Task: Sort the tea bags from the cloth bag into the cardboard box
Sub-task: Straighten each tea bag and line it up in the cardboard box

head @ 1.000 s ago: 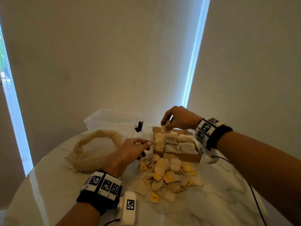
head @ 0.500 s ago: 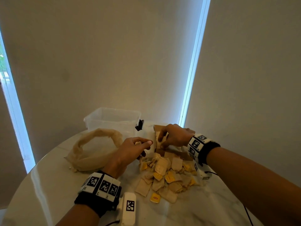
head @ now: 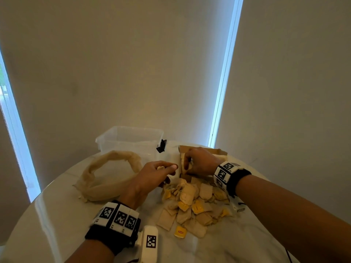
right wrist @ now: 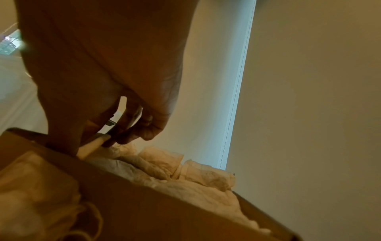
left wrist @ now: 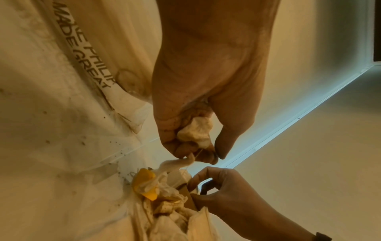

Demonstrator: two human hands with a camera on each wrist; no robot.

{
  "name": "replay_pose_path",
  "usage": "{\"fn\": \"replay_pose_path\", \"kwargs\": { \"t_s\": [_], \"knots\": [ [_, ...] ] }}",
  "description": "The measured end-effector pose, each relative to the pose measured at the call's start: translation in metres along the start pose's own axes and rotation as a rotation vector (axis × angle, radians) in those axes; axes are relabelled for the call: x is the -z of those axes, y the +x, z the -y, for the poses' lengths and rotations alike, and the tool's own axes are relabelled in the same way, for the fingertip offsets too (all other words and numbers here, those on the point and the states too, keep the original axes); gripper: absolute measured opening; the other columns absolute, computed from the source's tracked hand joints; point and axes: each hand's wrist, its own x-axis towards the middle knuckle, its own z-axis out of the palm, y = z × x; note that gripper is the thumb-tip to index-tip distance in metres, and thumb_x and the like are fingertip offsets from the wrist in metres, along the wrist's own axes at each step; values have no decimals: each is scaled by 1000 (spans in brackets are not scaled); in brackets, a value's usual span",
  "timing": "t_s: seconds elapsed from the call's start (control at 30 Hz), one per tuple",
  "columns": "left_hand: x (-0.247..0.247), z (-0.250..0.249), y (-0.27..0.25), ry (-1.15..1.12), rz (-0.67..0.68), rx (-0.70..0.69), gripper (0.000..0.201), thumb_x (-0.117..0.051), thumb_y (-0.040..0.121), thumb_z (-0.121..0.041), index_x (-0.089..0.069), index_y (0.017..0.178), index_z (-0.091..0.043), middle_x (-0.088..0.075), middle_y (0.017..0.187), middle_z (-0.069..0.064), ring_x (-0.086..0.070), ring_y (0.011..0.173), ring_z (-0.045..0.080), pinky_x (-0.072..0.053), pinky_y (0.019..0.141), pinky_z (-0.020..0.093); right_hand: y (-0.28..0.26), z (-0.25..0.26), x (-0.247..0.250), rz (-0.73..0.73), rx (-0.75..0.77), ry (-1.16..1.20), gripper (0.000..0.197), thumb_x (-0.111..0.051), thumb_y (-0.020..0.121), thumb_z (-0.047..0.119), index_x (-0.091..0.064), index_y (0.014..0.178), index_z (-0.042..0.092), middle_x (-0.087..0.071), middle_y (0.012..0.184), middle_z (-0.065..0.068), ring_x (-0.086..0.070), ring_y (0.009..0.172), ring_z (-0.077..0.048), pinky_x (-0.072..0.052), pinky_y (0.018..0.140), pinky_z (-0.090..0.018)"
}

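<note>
Left hand point(head: 158, 172) was curled round a crumpled tea bag point(left wrist: 195, 131) over the loose pile point(head: 191, 204) on the table point(head: 247, 242). Right hand point(head: 201, 161) pinched another bag inside the cardboard box point(head: 221, 151)'s near-left corner; cloth bag point(head: 106, 175) lay left.

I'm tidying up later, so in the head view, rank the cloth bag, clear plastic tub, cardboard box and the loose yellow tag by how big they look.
1. cloth bag and clear plastic tub: alike; the tub sits farther off, so unsure.
2. cardboard box, partly hidden by the right hand.
3. yellow tag, smallest.
</note>
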Motion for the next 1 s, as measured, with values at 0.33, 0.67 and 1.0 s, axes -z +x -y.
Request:
{"fn": "replay_pose_path", "kwargs": {
  "t_s": [0.33,0.67,1.0],
  "knots": [
    [-24,-17,37,453,136,45,24,-70,100,-34,-71,122,-24,-77,98,0,-69,75,11,-51,60,22,-1,-4,9,-13,3,-101,25,-90,81,37,-77,97,21,-57,108,7,-56,96,-12,-39,69,-16],
    [-31,-20,42,659,195,98,26,-73,98,-32,-74,119,-17,-75,99,1,-68,71,10,-49,56,20,-3,2,0,29,-81,-56,14,-85,88,33,-78,93,22,-67,96,8,-63,86,-10,-52,76,-22],
    [-28,-47,22,-178,56,230,58,-41,109,-56,-61,132,-6,-70,125,18,-74,105,34,-65,71,35,-47,9,45,-164,-116,495,18,-82,92,33,-77,108,27,-74,104,11,-68,98,-5,-56,89,-29]
  ]
}}
